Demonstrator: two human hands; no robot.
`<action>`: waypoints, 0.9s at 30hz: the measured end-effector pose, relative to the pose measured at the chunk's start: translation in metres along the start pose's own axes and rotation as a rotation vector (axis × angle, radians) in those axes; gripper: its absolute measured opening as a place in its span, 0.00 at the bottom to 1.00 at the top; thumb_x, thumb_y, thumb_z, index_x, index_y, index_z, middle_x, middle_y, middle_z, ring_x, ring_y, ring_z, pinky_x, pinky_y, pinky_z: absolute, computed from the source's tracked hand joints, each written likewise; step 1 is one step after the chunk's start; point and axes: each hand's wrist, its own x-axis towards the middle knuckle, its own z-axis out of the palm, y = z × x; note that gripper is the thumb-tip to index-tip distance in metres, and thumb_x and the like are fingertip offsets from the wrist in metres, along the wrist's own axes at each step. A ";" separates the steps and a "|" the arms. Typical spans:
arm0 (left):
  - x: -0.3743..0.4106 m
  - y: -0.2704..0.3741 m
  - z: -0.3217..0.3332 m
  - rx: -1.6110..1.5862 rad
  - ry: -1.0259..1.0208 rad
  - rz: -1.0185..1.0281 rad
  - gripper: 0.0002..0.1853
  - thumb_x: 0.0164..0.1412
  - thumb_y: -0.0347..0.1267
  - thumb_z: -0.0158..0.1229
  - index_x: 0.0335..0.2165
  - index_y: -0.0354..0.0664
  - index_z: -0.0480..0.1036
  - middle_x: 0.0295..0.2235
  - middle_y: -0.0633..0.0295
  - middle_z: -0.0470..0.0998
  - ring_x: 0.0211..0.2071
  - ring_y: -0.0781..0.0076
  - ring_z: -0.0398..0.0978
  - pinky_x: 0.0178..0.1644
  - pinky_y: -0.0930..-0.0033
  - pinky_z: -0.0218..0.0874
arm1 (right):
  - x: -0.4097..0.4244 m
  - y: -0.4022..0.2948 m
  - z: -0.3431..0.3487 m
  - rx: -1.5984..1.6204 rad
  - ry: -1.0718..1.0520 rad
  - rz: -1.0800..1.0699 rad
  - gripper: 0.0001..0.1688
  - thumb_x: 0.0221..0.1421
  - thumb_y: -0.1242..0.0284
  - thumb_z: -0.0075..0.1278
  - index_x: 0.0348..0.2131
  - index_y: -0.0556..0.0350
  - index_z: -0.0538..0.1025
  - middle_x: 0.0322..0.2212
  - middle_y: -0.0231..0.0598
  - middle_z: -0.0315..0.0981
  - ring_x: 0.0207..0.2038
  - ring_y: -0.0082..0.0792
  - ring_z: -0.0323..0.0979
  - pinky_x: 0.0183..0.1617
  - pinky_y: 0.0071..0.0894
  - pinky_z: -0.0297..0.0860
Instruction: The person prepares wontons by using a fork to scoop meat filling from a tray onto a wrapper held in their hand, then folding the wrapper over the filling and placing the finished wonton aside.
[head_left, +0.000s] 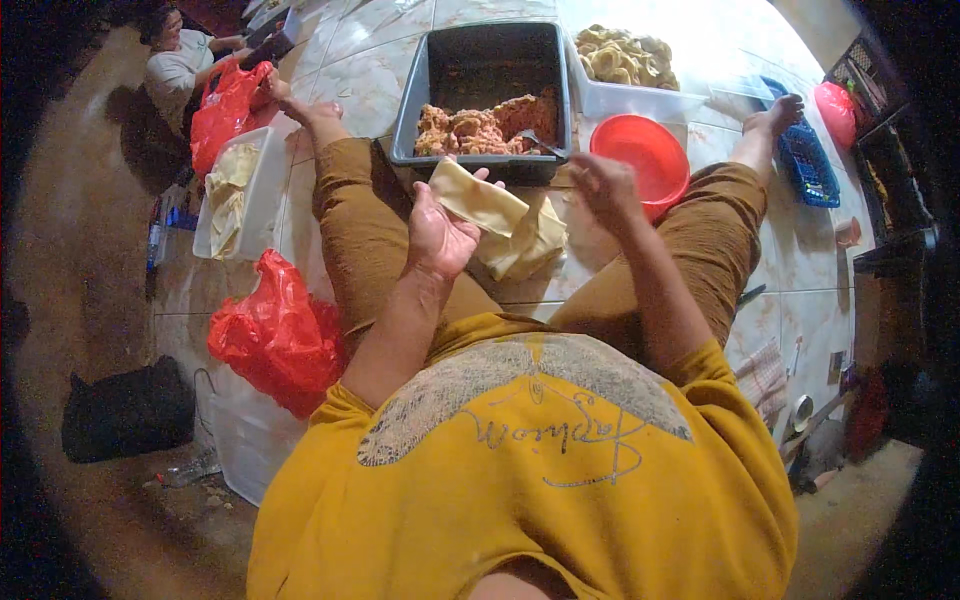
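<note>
On the open palm of my left hand (444, 236) lies a folded, pale yellow dough sheet (480, 196), with the thumb beside it. More loose dough sheets (529, 251) rest in a crumpled pile on the floor between my legs, just below that hand. My right hand (609, 184) is curled around the handle end of a metal utensil (546, 144), its fingers slightly blurred. The head of the utensil touches pinkish minced filling (472, 131) heaped along the near side of a grey plastic tub (403, 112).
A red plastic bowl (641, 161) stands right of the tub. Behind it, a clear container (637, 101) holds heaped pale dough pieces (626, 56). At left are a white tray (262, 180) with dough sheets and a red plastic bag (277, 334). A person (176, 64) sits at far left.
</note>
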 end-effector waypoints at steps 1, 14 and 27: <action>0.001 -0.003 0.002 -0.007 0.040 -0.003 0.24 0.61 0.46 0.31 0.49 0.46 0.57 0.47 0.45 0.62 0.48 0.49 0.61 0.53 0.47 0.51 | -0.003 0.029 0.002 -0.191 0.039 0.104 0.20 0.50 0.59 0.42 0.41 0.47 0.69 0.36 0.43 0.70 0.39 0.38 0.69 0.46 0.50 0.56; -0.005 -0.019 0.012 0.138 0.118 0.060 0.20 0.60 0.37 0.38 0.50 0.45 0.56 0.51 0.57 0.60 0.48 0.60 0.62 0.54 0.56 0.51 | -0.008 -0.026 0.014 0.418 0.050 0.043 0.35 0.49 0.55 0.43 0.54 0.45 0.56 0.48 0.44 0.61 0.53 0.41 0.56 0.59 0.54 0.35; -0.012 -0.015 0.025 0.062 0.019 0.113 0.25 0.56 0.44 0.44 0.49 0.43 0.57 0.50 0.54 0.61 0.52 0.61 0.58 0.56 0.57 0.49 | -0.032 -0.076 0.032 1.209 -0.203 0.414 0.29 0.56 0.55 0.36 0.53 0.45 0.56 0.44 0.43 0.62 0.45 0.35 0.63 0.46 0.35 0.63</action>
